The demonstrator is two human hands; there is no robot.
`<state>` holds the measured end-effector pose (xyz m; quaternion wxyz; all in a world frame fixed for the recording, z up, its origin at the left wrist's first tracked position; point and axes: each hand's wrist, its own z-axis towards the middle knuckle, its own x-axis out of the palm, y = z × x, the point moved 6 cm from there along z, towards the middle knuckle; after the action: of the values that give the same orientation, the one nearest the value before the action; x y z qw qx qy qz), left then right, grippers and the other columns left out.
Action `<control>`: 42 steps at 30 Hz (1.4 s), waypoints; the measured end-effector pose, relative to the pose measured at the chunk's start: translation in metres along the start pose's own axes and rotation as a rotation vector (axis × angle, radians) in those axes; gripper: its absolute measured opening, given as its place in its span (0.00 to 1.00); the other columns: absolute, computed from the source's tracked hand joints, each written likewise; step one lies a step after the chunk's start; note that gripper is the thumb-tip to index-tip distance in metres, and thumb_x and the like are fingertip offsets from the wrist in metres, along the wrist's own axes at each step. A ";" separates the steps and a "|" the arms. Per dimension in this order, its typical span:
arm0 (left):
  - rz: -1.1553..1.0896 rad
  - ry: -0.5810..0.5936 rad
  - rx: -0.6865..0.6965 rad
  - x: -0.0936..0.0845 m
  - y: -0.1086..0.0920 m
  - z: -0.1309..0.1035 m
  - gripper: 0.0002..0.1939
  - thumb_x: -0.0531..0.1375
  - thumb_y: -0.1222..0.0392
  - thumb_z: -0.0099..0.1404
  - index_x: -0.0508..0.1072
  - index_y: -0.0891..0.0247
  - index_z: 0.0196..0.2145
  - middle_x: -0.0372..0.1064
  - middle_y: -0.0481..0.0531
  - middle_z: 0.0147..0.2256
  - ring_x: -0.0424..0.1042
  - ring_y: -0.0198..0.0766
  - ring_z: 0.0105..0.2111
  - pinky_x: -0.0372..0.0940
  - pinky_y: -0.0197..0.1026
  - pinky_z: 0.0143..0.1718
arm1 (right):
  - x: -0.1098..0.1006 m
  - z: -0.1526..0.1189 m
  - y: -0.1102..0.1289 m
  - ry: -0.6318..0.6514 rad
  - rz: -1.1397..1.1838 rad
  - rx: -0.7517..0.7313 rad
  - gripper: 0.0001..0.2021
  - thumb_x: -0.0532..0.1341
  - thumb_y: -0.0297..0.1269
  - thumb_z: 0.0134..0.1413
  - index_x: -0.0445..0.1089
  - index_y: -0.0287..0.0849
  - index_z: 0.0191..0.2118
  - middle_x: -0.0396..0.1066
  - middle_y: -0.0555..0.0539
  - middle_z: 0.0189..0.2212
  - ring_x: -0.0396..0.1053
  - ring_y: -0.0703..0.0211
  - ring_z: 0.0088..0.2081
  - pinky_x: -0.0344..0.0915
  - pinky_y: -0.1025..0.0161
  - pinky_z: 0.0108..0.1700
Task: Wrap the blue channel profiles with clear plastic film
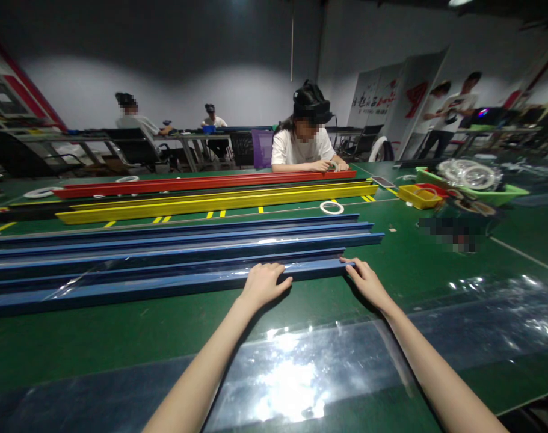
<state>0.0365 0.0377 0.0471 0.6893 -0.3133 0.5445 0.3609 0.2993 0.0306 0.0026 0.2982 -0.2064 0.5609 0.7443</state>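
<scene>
Resting palm-down on the nearest blue channel, the left hand spreads its thumb; right hand pinches the channel's end.

The nearest long, straight blue channel is being touched near its right end while being supported lengthwise across the green counter, its left end being cut off by the view's edge and shiny glints being reflected along its trough.

We list: left forearm, bare, slender, bottom left of centre; right forearm, likewise, lower right; left grip and right grip, both bare-fingered.
</scene>
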 end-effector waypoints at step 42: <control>-0.009 -0.039 -0.045 0.007 0.008 -0.001 0.20 0.46 0.45 0.66 0.67 0.62 0.32 0.69 0.51 0.32 0.69 0.38 0.33 0.56 0.38 0.32 | -0.009 -0.002 -0.005 -0.169 -0.117 -0.048 0.15 0.53 0.48 0.54 0.67 0.44 0.40 0.68 0.44 0.38 0.63 0.53 0.41 0.60 0.55 0.45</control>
<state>0.0305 0.0423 0.0400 0.6941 -0.3242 0.5212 0.3760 0.3087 0.0275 0.0043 0.3824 -0.1822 0.5027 0.7536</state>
